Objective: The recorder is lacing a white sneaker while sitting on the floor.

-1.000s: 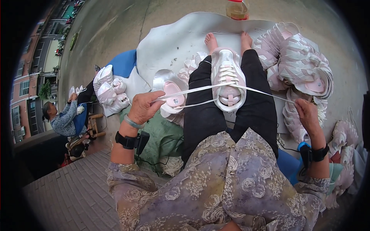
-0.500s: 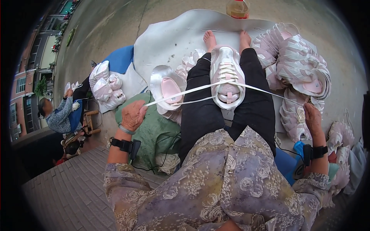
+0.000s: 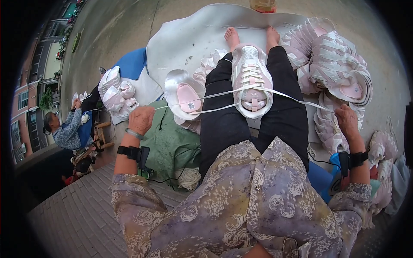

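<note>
A pink and white sneaker [image 3: 253, 95] rests between my black-trousered thighs, toe pointing away, with white laces threaded up its front. My left hand [image 3: 141, 120], out to the left, is closed on one end of the white shoelace [image 3: 297, 100]. Far to the right, my right hand [image 3: 346, 117] pinches the other end. The lace spans wide across my lap, its right stretch sagging a little. A second white strand runs from the shoe's left side toward a pink shoe piece with an insole [image 3: 188, 96], lying beside my left leg.
Stacked pink and white shoe uppers [image 3: 335, 60] lie at the right. A white sheet [image 3: 185, 41] spreads under my bare feet. A green sack [image 3: 172, 137] sits by my left leg. Another person [image 3: 69, 129] sits at the far left beside bundled shoe pieces [image 3: 116, 92]. A jar [image 3: 263, 6] stands ahead.
Both hands have shifted slightly up and outward in the picture, still gripping the lace ends. The right stretch of lace has gone from nearly straight to slightly curved. The shoe stays between my legs.
</note>
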`<state>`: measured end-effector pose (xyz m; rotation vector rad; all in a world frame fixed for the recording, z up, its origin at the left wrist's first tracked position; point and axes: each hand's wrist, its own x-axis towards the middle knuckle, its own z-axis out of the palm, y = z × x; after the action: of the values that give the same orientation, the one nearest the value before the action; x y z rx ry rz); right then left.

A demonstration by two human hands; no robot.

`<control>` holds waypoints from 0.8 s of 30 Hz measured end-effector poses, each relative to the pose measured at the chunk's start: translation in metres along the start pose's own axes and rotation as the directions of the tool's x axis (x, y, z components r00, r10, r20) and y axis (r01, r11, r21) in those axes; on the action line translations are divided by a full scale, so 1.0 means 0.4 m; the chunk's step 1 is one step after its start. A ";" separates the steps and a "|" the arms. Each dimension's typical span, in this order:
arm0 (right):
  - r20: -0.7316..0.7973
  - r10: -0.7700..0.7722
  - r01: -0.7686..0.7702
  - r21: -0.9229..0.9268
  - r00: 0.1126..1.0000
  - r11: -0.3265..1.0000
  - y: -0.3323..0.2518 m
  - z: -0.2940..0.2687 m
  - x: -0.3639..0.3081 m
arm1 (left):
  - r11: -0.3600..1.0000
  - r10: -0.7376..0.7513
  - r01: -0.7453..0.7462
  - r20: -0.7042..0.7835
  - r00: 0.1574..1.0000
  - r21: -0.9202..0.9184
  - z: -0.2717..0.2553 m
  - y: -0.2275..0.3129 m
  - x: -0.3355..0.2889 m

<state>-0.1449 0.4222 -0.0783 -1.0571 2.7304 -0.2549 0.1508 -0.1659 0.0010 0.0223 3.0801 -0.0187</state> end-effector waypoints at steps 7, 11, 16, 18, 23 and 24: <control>0.436 0.409 -0.396 0.900 0.802 -0.182 -0.059 0.006 0.099 | -0.110 -0.732 0.536 0.433 0.526 -0.837 0.045 0.121 0.160; 0.579 0.168 -0.521 0.802 0.798 -0.291 -0.250 0.039 0.131 | -0.349 -0.484 0.535 0.637 0.600 -0.769 0.095 0.314 0.226; 0.649 -0.060 -0.645 0.735 0.758 -0.210 -0.403 0.074 0.173 | -0.352 -0.143 0.604 0.679 0.720 -0.715 0.113 0.432 0.299; 0.629 0.006 -0.616 0.763 0.777 -0.193 -0.441 0.085 0.204 | -0.346 -0.171 0.583 0.661 0.731 -0.735 0.133 0.449 0.326; 0.144 0.247 -0.105 0.981 0.958 -0.165 -0.433 0.117 0.324 | -0.464 -0.308 0.371 0.540 0.783 -0.804 0.146 0.443 0.410; 0.170 0.273 -0.110 0.968 0.947 -0.224 -0.427 0.113 0.334 | -0.482 -0.337 0.318 0.508 0.793 -0.817 0.143 0.439 0.419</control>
<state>-0.1204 0.2031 -0.0991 0.0070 1.5069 -2.0317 -0.0102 0.0115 -0.0686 -1.0670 1.6081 2.4450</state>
